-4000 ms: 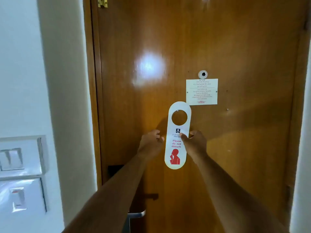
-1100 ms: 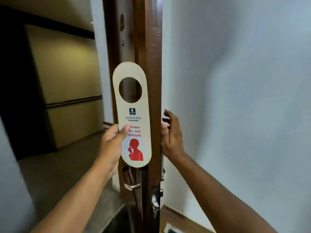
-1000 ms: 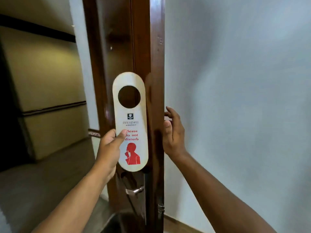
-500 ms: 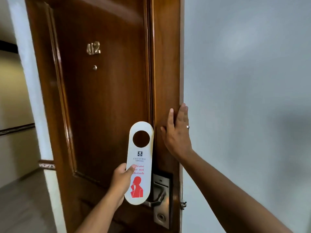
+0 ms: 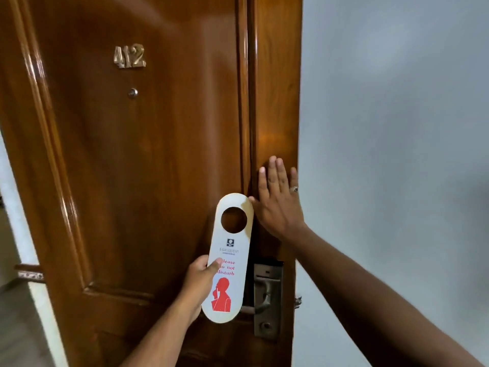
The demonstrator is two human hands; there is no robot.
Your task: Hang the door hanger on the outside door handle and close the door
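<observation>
I face the outer side of an open wooden door (image 5: 148, 160) numbered 412. My left hand (image 5: 199, 284) grips a white "Please do not disturb" door hanger (image 5: 229, 258) by its left edge, upright, its round hole at the top. The hanger hangs in front of the door, just left of the metal lock plate and lever handle (image 5: 266, 298), whose lever end is hidden behind the card. My right hand (image 5: 277, 200) lies flat with fingers spread on the door's right stile, above the lock plate.
A plain grey wall (image 5: 397, 154) fills the right side, close to the door's edge. A pale wall strip and corridor floor (image 5: 18, 313) show at the far left. A peephole (image 5: 133, 93) sits below the brass number.
The view has closed in on the door's outer face. My left hand has moved the hanger slightly right, close to the handle. My right hand stays flat on the stile.
</observation>
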